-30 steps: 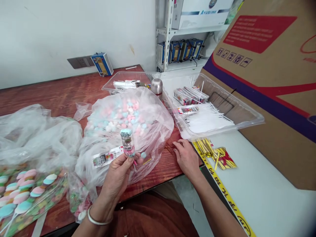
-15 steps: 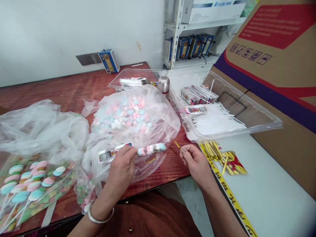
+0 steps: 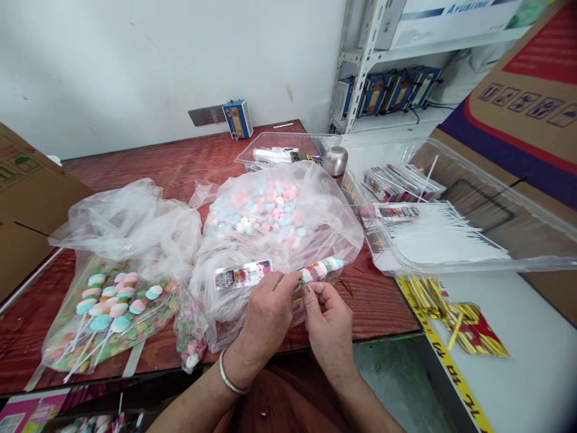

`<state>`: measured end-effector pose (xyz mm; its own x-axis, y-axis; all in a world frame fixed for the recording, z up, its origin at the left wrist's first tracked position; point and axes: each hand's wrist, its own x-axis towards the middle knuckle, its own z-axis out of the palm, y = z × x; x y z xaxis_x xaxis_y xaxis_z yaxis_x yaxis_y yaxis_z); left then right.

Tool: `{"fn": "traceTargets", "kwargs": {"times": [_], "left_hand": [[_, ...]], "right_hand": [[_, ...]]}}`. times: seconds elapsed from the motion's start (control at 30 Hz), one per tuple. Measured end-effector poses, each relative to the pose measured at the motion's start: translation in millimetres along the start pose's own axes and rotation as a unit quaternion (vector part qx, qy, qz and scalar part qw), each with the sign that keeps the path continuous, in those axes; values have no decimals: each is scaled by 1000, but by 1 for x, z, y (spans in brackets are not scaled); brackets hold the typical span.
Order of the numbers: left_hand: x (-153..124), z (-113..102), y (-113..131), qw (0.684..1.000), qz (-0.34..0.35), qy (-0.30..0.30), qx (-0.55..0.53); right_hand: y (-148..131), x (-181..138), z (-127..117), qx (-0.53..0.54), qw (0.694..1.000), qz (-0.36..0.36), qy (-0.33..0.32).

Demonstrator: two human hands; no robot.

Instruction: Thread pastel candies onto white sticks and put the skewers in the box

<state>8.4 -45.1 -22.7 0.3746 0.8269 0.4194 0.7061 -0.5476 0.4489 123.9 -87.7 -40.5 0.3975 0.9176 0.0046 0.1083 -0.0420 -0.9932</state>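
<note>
My left hand (image 3: pixel 270 307) is closed on the gathered end of a marshmallow stick (image 3: pixel 322 269) in a clear printed wrapper. The pink, white and blue marshmallows point to the right, past my fingertips. My right hand (image 3: pixel 327 319) pinches at the same gathered neck, touching the left fingertips. A bit of gold twist tie (image 3: pixel 299 280) shows between the fingers; most of it is hidden. Under the hands lies a large clear bag of small pastel marshmallows (image 3: pixel 265 210), with a flat printed wrapper (image 3: pixel 243 275) on its near side.
Bare marshmallow sticks (image 3: pixel 108 304) lie on a bag of green and orange sweets at left. At right, a clear tray (image 3: pixel 509 264) holds white sticks and stacked wrappers. Gold twist ties (image 3: pixel 480 328) lie before it. A steel flask (image 3: pixel 336 161) stands behind. Cardboard boxes flank the table (image 3: pixel 383 307).
My right hand has moved left with the gold twist tie to the wrapper's neck, meeting my left hand. The head view has turned left, showing a box there.
</note>
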Motion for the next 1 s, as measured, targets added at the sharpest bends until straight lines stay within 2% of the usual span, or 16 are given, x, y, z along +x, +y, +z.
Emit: {"fn": "traceTargets", "kwargs": {"times": [0.07,0.13,0.2,0.23,0.3,0.37,0.4,0.5,0.57,0.63,0.73,0.83,0.9,1.0], "left_hand": [[1,-1,0,999,-16,3,-29],[3,0,1,992,-67,9,-110],[6,2,2,955,-162,-1,-247],[9,3,3,918,-219,-10,-331],[13,7,5,809,-316,-23,-494],[16,8,7,702,-365,-26,-612],[17,9,9,663,-374,-24,-648],[17,10,11,594,-369,-38,-714],[15,12,11,576,-361,-41,-733],[11,15,10,591,-341,-27,-731],[10,13,2,654,-273,-24,-705],[14,-5,-11,744,-147,-81,-646],[18,-23,-17,812,-48,-122,-568],[18,-46,-14,923,42,-135,-357]], "right_hand": [[-1,0,1,-9,1000,-2,4],[0,1,2,-29,999,-18,15],[1,3,4,-55,997,-44,33],[1,4,5,-67,995,-59,41],[1,6,7,-86,992,-85,47],[-1,9,8,-91,990,-102,44],[-2,10,8,-87,990,-104,42],[-8,15,5,-85,989,-116,33],[-10,18,2,-138,977,-163,22],[-11,20,-2,-216,948,-234,26],[-15,20,-11,-261,910,-323,10],[-22,19,-23,-230,901,-357,-86],[-27,19,-30,-225,893,-367,-128],[-35,21,-38,-255,879,-390,-104]]}}
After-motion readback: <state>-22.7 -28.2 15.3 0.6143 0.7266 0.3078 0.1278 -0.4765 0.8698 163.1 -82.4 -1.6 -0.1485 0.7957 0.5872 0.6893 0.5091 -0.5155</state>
